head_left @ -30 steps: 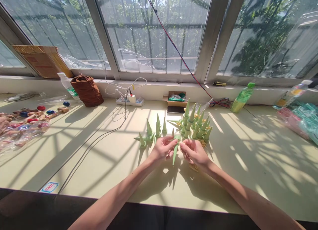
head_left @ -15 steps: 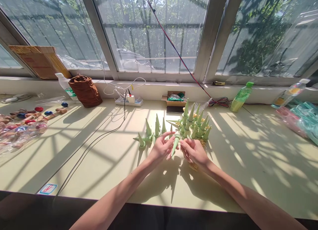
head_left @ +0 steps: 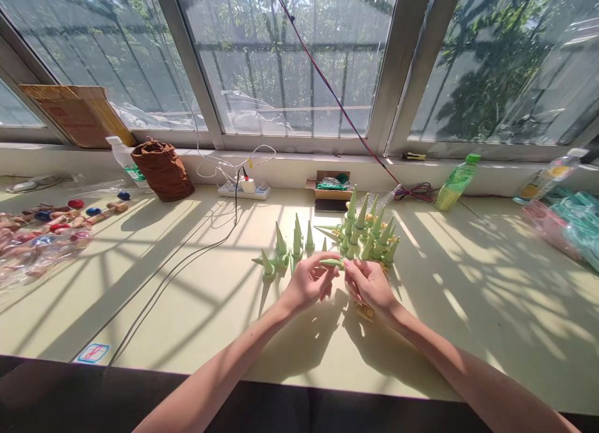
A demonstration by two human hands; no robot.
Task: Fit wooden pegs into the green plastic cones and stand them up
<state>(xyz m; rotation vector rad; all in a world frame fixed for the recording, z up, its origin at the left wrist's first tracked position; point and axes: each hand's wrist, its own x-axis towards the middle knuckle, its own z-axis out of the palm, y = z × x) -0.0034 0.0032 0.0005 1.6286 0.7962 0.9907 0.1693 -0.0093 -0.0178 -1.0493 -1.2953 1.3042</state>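
Observation:
A green cone-shaped piece lies nearly level between my hands, its tip toward the left. My left hand is closed around it with thumb and fingers. At its wide end, the fingers of my right hand are pinched together; what they hold is too small and hidden to make out. Just beyond my hands stands a dense cluster of green cones with yellow bits among them. Several more green cones stand to the left. Under my right hand, small yellowish pieces rest on the table.
A small open box and a power strip sit by the window. Cables cross the table on the left, near wooden toys in plastic. Behind are a brown pouch and, rightward, a green bottle and teal bags.
The green cone has swung from pointing down toward me to lying level with its tip to the left. My left fingers have shifted around it; my right hand stays at its wide end.

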